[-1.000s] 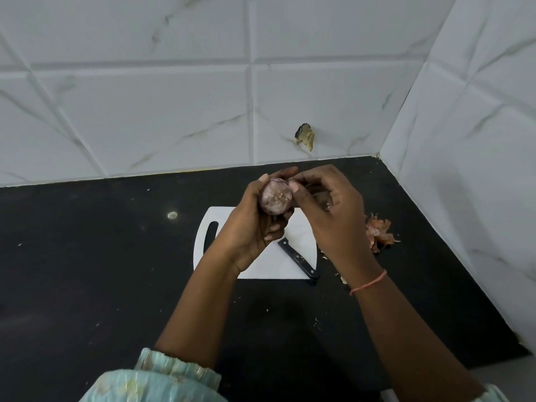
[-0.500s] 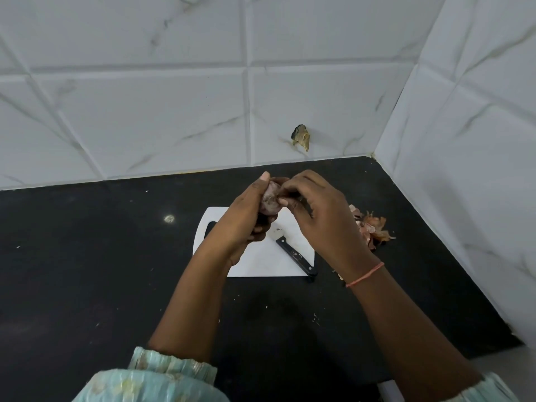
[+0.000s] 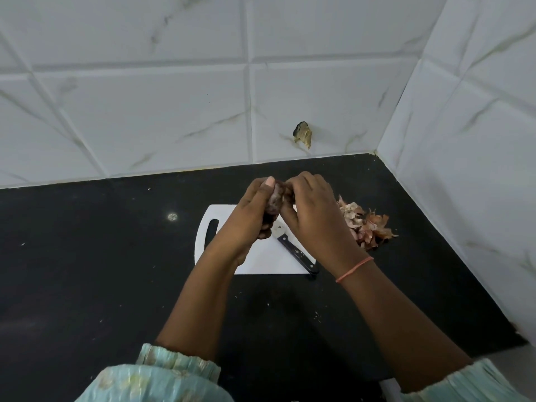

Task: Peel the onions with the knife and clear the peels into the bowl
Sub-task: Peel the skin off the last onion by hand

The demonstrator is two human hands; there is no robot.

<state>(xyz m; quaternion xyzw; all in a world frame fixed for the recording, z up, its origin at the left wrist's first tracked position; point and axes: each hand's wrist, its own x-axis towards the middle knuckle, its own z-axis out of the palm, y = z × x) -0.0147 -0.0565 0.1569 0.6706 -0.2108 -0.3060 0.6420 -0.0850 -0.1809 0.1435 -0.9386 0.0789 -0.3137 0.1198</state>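
A small purplish onion [image 3: 275,200] is held above the white cutting board [image 3: 262,261]. My left hand [image 3: 251,216] grips it from the left, thumb on top. My right hand [image 3: 314,210] curls over its right side, fingertips pinching at its skin. The onion is mostly hidden between the two hands. A black-handled knife [image 3: 297,253] lies on the board under my right wrist, its blade partly hidden. A pile of pink-brown onion peels [image 3: 367,224] sits on the black counter to the right of the board. No bowl is in view.
The black counter [image 3: 87,271] runs left and toward me, with small flecks of peel scattered on it. White tiled walls close the back and the right side. A broken patch [image 3: 303,134] marks the back wall tile. A small pale spot [image 3: 172,217] lies left of the board.
Both hands with the onion have lowered slightly toward the board. The onion has turned and is now more covered by my fingers. Knife and peel pile have not moved.
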